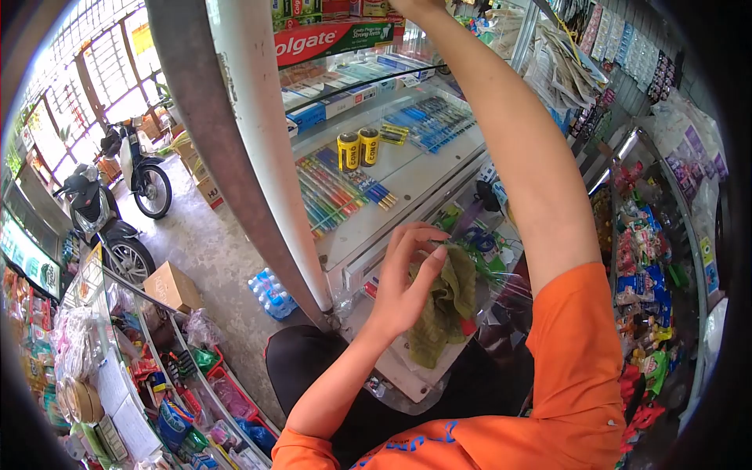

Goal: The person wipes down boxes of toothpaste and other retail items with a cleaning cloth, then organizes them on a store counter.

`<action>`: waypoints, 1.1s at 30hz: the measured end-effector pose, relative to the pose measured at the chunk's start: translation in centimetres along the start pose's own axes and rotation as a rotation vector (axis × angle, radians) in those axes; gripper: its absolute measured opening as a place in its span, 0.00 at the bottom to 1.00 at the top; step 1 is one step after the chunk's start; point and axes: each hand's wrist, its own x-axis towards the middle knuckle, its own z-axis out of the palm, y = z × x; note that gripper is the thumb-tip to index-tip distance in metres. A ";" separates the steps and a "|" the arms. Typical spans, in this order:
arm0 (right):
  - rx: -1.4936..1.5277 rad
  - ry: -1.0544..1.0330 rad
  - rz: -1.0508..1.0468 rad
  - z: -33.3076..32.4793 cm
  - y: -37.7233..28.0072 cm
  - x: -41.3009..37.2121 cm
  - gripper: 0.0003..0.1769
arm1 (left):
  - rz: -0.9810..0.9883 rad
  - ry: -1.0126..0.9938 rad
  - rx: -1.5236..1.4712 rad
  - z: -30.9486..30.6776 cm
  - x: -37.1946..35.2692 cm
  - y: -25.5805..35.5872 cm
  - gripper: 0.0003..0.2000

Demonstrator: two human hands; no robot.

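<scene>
My left hand (403,283) is closed on an olive-green cloth (444,301), pinching its upper edge between thumb and fingers. The cloth hangs in folds over a pale board (403,374) in front of me. My right arm reaches up and forward, and only part of my right hand (419,6) shows at the top edge, beside toothpaste boxes (301,9) above a Colgate strip (337,41). Its fingers are out of the picture. In the glass display case (345,251) stand two yellow batteries (359,149), near rows of coloured pencils (329,192) and blue pens (439,125).
A white post (270,141) rises close on the left. Beyond it are a water-bottle pack (271,294), a cardboard box (172,288) and motorbikes (102,215). Packed goods fill a counter (129,419) at lower left and shelves (646,290) at right.
</scene>
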 end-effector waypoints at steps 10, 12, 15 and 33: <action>0.033 0.076 0.028 -1.6 2.0 0.5 0.31 | -0.062 -0.032 -0.040 -0.2 -0.1 0.7 0.13; 0.118 0.115 0.017 -0.6 4.4 2.3 0.30 | -0.061 -0.037 -0.034 -0.3 -0.2 0.6 0.13; 0.348 0.255 -0.033 0.2 6.7 3.8 0.29 | -0.060 -0.048 -0.039 -0.3 -0.2 0.4 0.12; -0.506 -0.164 -0.042 -2.0 18.5 4.2 0.52 | -0.075 -0.061 -0.043 0.1 -0.2 0.3 0.12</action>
